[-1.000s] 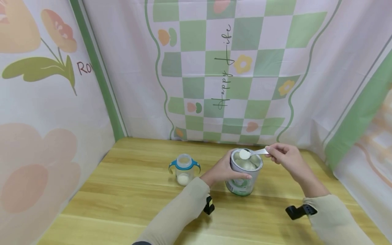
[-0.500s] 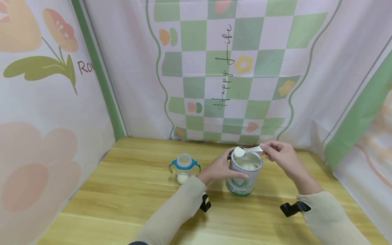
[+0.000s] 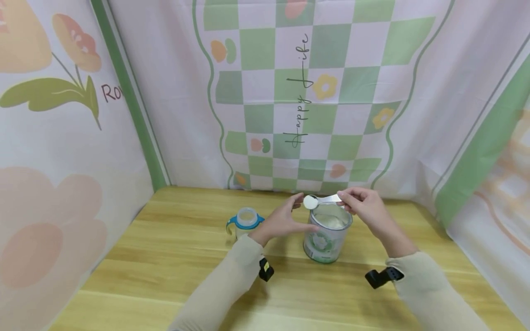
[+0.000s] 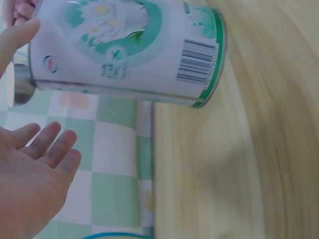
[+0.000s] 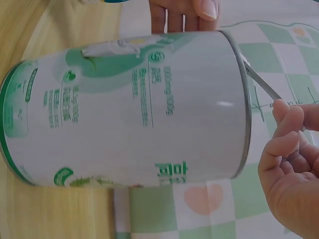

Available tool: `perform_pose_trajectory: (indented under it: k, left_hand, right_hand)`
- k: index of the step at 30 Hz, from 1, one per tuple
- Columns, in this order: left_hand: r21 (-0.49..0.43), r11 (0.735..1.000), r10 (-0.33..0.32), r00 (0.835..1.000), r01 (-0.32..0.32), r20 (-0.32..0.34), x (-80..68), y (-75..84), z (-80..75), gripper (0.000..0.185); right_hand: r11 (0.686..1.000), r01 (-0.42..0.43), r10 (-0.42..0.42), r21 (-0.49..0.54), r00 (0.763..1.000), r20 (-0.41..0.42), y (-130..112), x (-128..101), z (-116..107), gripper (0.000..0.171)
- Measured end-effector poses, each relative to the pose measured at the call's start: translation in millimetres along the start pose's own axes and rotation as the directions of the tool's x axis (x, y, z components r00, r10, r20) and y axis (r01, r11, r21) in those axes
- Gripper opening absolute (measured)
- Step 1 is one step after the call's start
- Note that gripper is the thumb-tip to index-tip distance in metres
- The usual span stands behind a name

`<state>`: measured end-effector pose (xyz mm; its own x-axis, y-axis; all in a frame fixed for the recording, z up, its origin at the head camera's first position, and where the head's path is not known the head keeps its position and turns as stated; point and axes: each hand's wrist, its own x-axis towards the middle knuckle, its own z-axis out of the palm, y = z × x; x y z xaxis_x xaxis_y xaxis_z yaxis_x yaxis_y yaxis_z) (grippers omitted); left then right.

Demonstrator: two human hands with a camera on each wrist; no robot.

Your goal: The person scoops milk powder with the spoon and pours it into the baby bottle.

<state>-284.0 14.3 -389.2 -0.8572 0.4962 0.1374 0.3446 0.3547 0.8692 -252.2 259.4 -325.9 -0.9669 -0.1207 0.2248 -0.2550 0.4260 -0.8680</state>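
An open white-and-green powder can (image 3: 325,241) (image 4: 129,50) (image 5: 134,114) stands upright on the wooden table (image 3: 165,257). My right hand (image 3: 364,209) (image 5: 291,164) pinches the handle of a small spoon (image 3: 310,202) (image 5: 261,82) heaped with white powder, its bowl just over the can's left rim. My left hand (image 3: 281,220) (image 4: 35,174) is beside the can's left side with its fingers straight and a gap to the wall. A clear baby bottle (image 3: 245,220) with blue handles and some white powder inside stands left of that hand, partly hidden by it.
Printed fabric walls (image 3: 290,92) close the table in at the back and on both sides. Black wrist straps (image 3: 265,269) (image 3: 378,277) hang under both sleeves. Bare wood lies in front of the can and at the left.
The loaded spoon has moved left, from over the can's middle to its left rim. My left hand has let go of the can's side and opened.
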Motion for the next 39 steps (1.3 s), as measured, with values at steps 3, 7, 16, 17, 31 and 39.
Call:
perform_pose_trajectory:
  k: [3, 7, 16, 17, 31, 39]
  left_hand:
    - [0.03, 1.0, 0.003, 1.0, -0.002, -0.002, -3.2, 0.7, -6.8, 0.108]
    - [0.068, 0.998, 0.01, 1.0, -0.009, -0.022, -8.5, 3.1, -16.1, 0.109]
    - [0.117, 0.992, 0.054, 0.996, -0.046, -0.068, -21.6, 5.2, -41.4, 0.1]
    - [0.123, 0.991, 0.059, 0.996, -0.05, -0.069, -23.8, 5.2, -44.7, 0.099]
    - [0.196, 0.979, 0.074, 0.994, -0.058, -0.076, -55.0, -11.2, -83.2, 0.092]
    - [0.201, 0.979, 0.048, 0.994, -0.029, -0.093, -69.2, -27.8, -96.1, 0.086]
  right_hand:
    - [1.0, 0.003, -0.003, 0.003, 1.0, 0.006, -0.9, 1.8, 4.3, 0.041]
    - [1.0, 0.004, -0.005, 0.02, 1.0, 0.009, -1.8, 4.2, 10.1, 0.041]
    - [0.998, -0.006, 0.004, 0.063, 0.999, 0.034, -6.2, 9.3, 25.5, 0.038]
    - [0.998, -0.009, 0.007, 0.067, 0.999, 0.036, -7.7, 9.7, 27.5, 0.038]
    - [0.988, -0.042, 0.016, 0.146, 0.985, 0.173, -20.0, 18.4, 58.8, 0.036]
    - [0.966, -0.088, 0.031, 0.245, 0.973, 0.227, -30.4, 19.5, 83.0, 0.032]
